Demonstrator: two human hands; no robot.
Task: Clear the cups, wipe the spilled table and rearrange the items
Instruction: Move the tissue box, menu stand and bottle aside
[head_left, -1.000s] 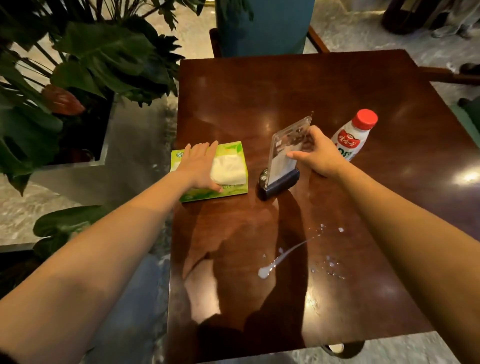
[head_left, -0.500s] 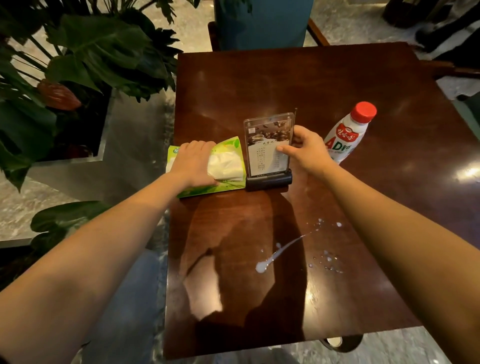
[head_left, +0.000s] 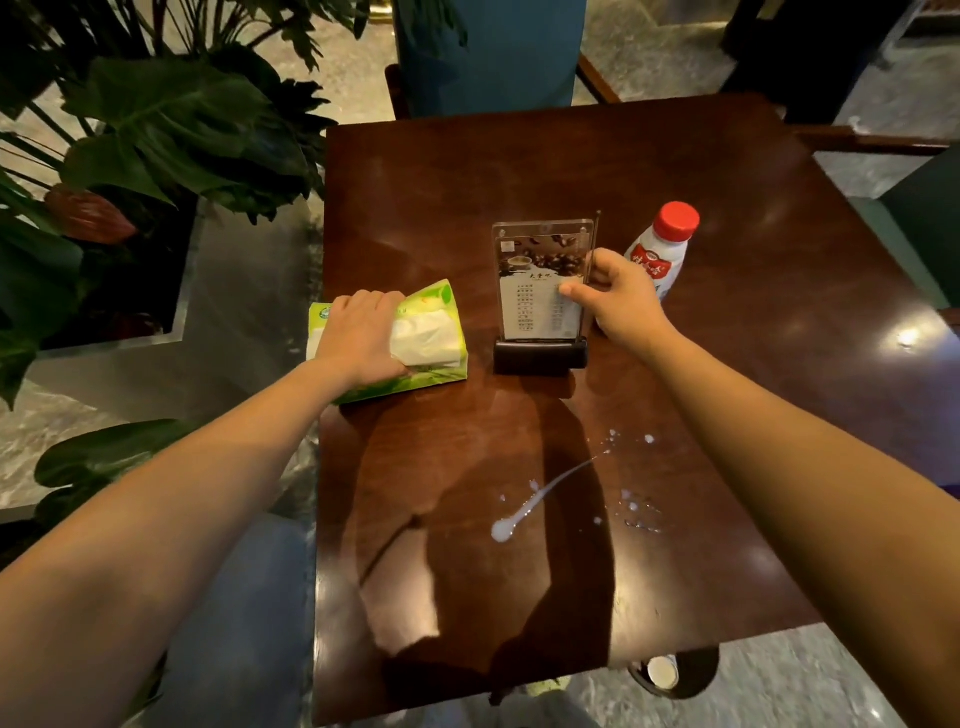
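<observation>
A green tissue pack (head_left: 431, 317) lies at the left edge of the dark wooden table (head_left: 519, 171), tilted, with white tissue showing on top. My left hand (head_left: 358, 338) lies over its left part and grips it. A clear acrylic menu stand (head_left: 535, 280) on a black base stands upright facing me. My right hand (head_left: 613, 296) pinches its right edge. Just behind that hand stands a white bottle (head_left: 665, 249) with a red cap. A streak and drops of spilled white liquid (head_left: 535, 504) lie on the table nearer to me.
Large-leaved plants in a planter (head_left: 156, 156) stand left of the table. A blue chair (head_left: 488, 52) is at the far side. On the floor under the near right corner, a paper cup (head_left: 662, 673) sits in a dark bin. My blue-trousered leg is at the near left.
My right hand has turned the menu stand to face me and set it further right, upright. My left hand has closed on the tissue pack, which now sits tilted.
</observation>
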